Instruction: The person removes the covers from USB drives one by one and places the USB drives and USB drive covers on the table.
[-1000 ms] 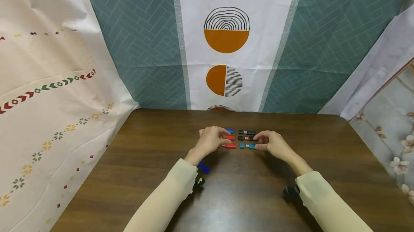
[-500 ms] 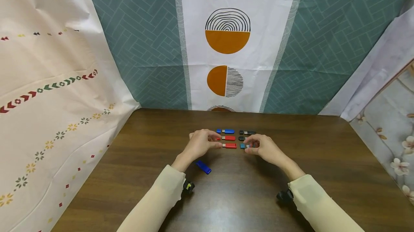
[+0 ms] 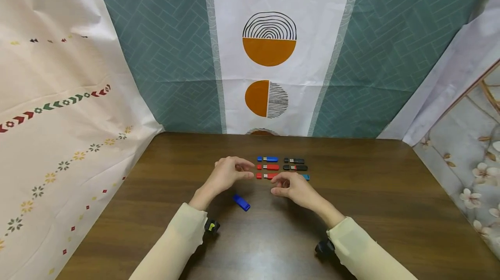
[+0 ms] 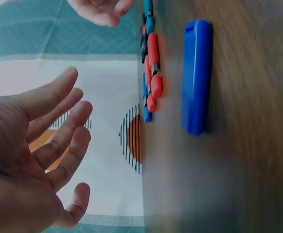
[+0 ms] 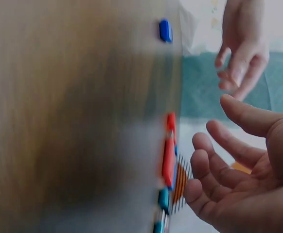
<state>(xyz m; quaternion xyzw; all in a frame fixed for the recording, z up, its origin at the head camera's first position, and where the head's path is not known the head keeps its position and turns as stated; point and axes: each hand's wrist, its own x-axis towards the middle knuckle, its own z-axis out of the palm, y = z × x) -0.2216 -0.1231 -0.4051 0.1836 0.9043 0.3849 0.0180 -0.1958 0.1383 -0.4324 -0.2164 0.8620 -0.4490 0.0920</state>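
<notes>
Capped-off USB flash drives lie in two columns on the table. The left column has a blue flash drive (image 3: 271,159), a red flash drive (image 3: 272,167) and, nearest, another red flash drive (image 3: 268,176); each cap lies just left of its plug. The right column has a black flash drive (image 3: 298,161), a black-and-red one (image 3: 301,168) and a teal one (image 3: 306,177), partly hidden. My left hand (image 3: 224,176) hovers left of the caps, holding nothing, fingers loosely bent. My right hand (image 3: 296,189), also holding nothing, hovers before the right column.
A larger blue stick (image 4: 197,77) lies alone on the wooden table (image 3: 175,154), nearer me and below my left hand. Patterned cloth (image 3: 269,54) hangs along the table's back edge. Black wrist cameras (image 3: 325,249) hang under both sleeves.
Both hands have shifted left. My right hand has left the right column's drive ends and come nearer me; my left hand has drawn away from the red drives, uncovering the caps.
</notes>
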